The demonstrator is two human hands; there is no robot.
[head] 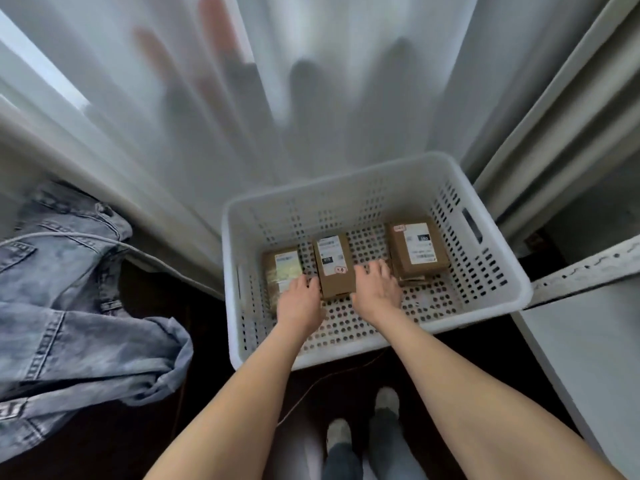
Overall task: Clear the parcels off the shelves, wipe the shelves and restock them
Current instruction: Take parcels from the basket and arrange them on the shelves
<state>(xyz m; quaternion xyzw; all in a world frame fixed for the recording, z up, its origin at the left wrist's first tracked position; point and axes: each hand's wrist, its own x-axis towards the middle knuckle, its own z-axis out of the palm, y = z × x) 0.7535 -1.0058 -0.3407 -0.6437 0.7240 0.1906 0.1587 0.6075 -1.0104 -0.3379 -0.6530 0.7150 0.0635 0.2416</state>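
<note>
A white perforated basket (491,271) stands on the dark floor with three brown labelled parcels lying in it. The middle parcel (333,263) sits between my hands. My left hand (299,301) curls its fingers against that parcel's lower left edge. On the other side, my right hand (376,289) has its thumb at the parcel's right edge and its fingers spread loosely over the basket floor. The left parcel (283,268) lies just beyond my left hand. Further right lies the right parcel (417,247), close to my right fingertips.
A blue denim garment (69,306) lies heaped on the floor at the left. A pale curtain (311,98) hangs behind the basket. White shelf boards (581,265) run along the right. A thin cable (311,382) crosses the floor near my feet (363,427).
</note>
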